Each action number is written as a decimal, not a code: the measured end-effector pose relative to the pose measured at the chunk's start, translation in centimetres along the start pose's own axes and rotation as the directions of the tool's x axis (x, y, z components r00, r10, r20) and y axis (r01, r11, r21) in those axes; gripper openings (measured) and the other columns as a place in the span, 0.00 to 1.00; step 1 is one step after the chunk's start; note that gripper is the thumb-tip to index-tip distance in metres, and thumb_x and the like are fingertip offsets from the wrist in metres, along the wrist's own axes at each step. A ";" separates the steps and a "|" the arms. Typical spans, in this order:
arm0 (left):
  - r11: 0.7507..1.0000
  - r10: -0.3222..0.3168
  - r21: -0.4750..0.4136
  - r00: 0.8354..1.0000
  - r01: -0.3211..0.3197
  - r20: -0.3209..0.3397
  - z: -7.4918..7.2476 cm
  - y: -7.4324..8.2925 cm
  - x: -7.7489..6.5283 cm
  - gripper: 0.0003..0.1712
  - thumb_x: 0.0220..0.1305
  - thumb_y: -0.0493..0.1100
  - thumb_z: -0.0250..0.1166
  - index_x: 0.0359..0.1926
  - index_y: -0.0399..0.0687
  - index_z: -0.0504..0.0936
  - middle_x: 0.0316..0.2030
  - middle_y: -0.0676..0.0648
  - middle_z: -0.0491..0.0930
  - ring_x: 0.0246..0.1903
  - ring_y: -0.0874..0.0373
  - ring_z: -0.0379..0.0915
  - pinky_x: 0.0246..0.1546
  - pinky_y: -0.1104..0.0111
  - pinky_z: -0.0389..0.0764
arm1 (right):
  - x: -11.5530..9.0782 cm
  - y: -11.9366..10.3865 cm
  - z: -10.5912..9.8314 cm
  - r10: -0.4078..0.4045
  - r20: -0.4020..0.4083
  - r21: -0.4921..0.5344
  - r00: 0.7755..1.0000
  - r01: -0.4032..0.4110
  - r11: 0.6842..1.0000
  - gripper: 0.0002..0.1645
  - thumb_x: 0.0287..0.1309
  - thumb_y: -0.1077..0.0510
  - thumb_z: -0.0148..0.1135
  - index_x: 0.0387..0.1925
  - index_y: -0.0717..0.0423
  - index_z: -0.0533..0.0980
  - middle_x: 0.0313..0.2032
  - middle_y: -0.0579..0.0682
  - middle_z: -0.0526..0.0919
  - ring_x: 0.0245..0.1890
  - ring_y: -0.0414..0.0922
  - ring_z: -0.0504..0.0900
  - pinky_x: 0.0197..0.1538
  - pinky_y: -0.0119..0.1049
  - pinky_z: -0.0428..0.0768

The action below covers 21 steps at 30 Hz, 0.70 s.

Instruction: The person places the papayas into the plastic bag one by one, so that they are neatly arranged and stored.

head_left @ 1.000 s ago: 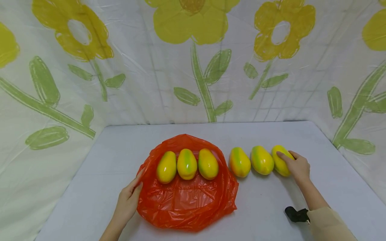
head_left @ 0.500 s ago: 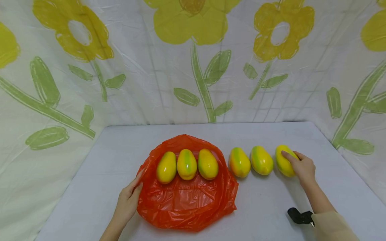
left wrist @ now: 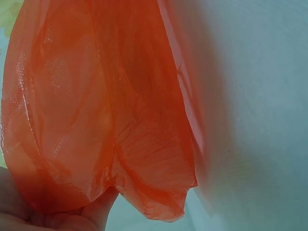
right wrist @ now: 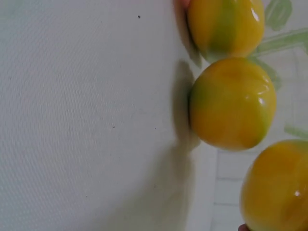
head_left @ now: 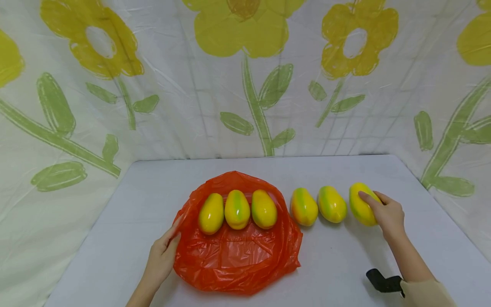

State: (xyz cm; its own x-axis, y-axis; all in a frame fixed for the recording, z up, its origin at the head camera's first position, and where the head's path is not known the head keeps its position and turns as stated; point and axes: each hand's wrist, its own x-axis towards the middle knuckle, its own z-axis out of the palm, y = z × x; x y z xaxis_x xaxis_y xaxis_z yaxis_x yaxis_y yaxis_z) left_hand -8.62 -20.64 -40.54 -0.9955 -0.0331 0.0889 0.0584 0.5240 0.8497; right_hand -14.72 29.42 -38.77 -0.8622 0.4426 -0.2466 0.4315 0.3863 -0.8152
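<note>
A red plastic bag lies spread with its mouth wide in the head view, three yellow-green papayas in a row inside it. My left hand holds the bag's left rim between thumb and fingers; the left wrist view shows the red film close up. At the right, my right hand grips a papaya from its right side, slightly above the table. Two more papayas, one beside the bag and one in the middle, rest on the table.
A white table carries everything. Behind it hangs a pale curtain printed with yellow flowers. A black device sits at the right wrist, next to a beige sleeve.
My right hand has drawn its papaya a little to the right, away from the middle one, and raised it slightly off the table. The left hand and the bag have stayed put.
</note>
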 end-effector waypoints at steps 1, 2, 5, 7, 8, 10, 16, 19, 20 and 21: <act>1.000 0.002 0.001 1.000 -0.002 -0.001 0.0 0.0 0.0 0.24 0.73 0.32 0.49 0.67 0.27 0.63 0.64 0.31 0.65 0.66 0.37 0.58 0.63 0.50 0.59 | -0.2 -0.1 0.0 -0.008 0.003 0.001 1.000 0.008 1.000 0.51 0.64 0.33 0.49 0.74 0.64 0.51 0.72 0.68 0.51 0.69 0.65 0.54 0.68 0.59 0.59; 1.000 0.005 0.002 1.000 -0.005 -0.003 0.0 0.0 0.0 0.24 0.73 0.32 0.49 0.67 0.27 0.64 0.64 0.31 0.65 0.66 0.37 0.58 0.63 0.50 0.59 | -0.4 -0.2 0.0 -0.016 0.005 0.000 1.000 0.016 1.000 0.51 0.64 0.33 0.49 0.73 0.64 0.51 0.72 0.69 0.51 0.69 0.65 0.54 0.68 0.59 0.60; 1.000 0.008 0.005 1.000 -0.008 -0.009 0.0 0.1 0.0 0.24 0.72 0.32 0.49 0.66 0.27 0.64 0.64 0.31 0.66 0.65 0.37 0.59 0.62 0.51 0.60 | -1.0 -0.5 0.0 -0.033 0.012 0.004 0.999 0.033 0.999 0.51 0.64 0.32 0.49 0.73 0.64 0.52 0.71 0.69 0.53 0.66 0.63 0.57 0.65 0.57 0.64; 1.000 0.005 0.005 1.000 -0.005 -0.011 0.0 0.1 0.0 0.24 0.72 0.32 0.49 0.66 0.27 0.64 0.64 0.31 0.66 0.65 0.37 0.60 0.62 0.52 0.60 | -1.4 -0.7 0.0 -0.040 0.017 0.002 0.999 0.040 0.999 0.51 0.64 0.32 0.49 0.73 0.64 0.52 0.71 0.69 0.54 0.63 0.62 0.60 0.59 0.52 0.69; 1.000 0.004 0.005 1.000 -0.004 -0.013 0.0 0.1 0.1 0.24 0.72 0.31 0.49 0.66 0.27 0.64 0.63 0.31 0.66 0.65 0.37 0.60 0.62 0.52 0.60 | -1.5 -0.8 0.1 -0.046 0.020 0.000 0.999 0.046 0.999 0.51 0.64 0.32 0.50 0.73 0.64 0.53 0.71 0.69 0.54 0.62 0.61 0.61 0.56 0.48 0.71; 1.000 0.004 0.001 1.000 -0.004 -0.012 0.0 0.0 0.1 0.24 0.72 0.31 0.49 0.66 0.28 0.64 0.63 0.31 0.66 0.65 0.37 0.60 0.63 0.57 0.62 | -1.9 -1.1 0.1 -0.062 0.026 0.000 0.998 0.062 0.998 0.51 0.64 0.32 0.50 0.73 0.64 0.54 0.70 0.69 0.56 0.58 0.59 0.63 0.49 0.40 0.72; 1.000 0.003 -0.002 1.000 -0.003 -0.006 0.0 -0.1 0.0 0.24 0.73 0.32 0.49 0.67 0.29 0.64 0.64 0.31 0.65 0.66 0.37 0.59 0.60 0.77 0.59 | -2.8 -1.6 0.6 -0.100 0.042 -0.008 0.994 0.101 0.995 0.48 0.65 0.34 0.51 0.73 0.63 0.55 0.69 0.69 0.58 0.54 0.55 0.64 0.41 0.29 0.70; 1.000 0.011 -0.006 1.000 -0.011 -0.006 0.0 -0.1 0.0 0.24 0.73 0.33 0.49 0.67 0.29 0.64 0.64 0.32 0.65 0.66 0.37 0.58 0.55 0.87 0.54 | -3.2 -1.7 0.7 -0.111 0.060 -0.007 0.992 0.112 0.994 0.48 0.65 0.34 0.51 0.73 0.63 0.55 0.69 0.69 0.58 0.54 0.55 0.64 0.38 0.24 0.70; 1.000 0.015 -0.009 1.000 -0.015 -0.008 0.0 -0.1 0.0 0.24 0.73 0.33 0.49 0.67 0.29 0.64 0.64 0.32 0.65 0.66 0.37 0.58 0.54 0.88 0.53 | -3.3 -1.7 0.8 -0.114 0.064 -0.004 0.991 0.115 0.993 0.48 0.65 0.35 0.51 0.73 0.63 0.56 0.69 0.69 0.58 0.54 0.55 0.65 0.37 0.22 0.70; 1.000 0.018 -0.010 1.000 -0.018 -0.009 0.0 -0.1 0.0 0.24 0.73 0.32 0.49 0.67 0.28 0.64 0.64 0.32 0.65 0.66 0.37 0.58 0.53 0.89 0.53 | -3.4 -1.7 0.8 -0.116 0.066 -0.001 0.991 0.117 0.993 0.48 0.65 0.35 0.52 0.73 0.62 0.56 0.69 0.69 0.58 0.54 0.54 0.65 0.35 0.21 0.69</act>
State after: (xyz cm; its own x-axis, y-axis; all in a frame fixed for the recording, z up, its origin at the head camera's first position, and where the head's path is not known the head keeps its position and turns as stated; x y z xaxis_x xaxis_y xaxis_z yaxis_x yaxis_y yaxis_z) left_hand -8.66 -20.72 -40.63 -0.9936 -0.0317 0.1086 0.0768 0.5157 0.8533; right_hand -12.76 26.57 -36.97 -0.9221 0.3402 -0.1842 0.3284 0.4363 -0.8377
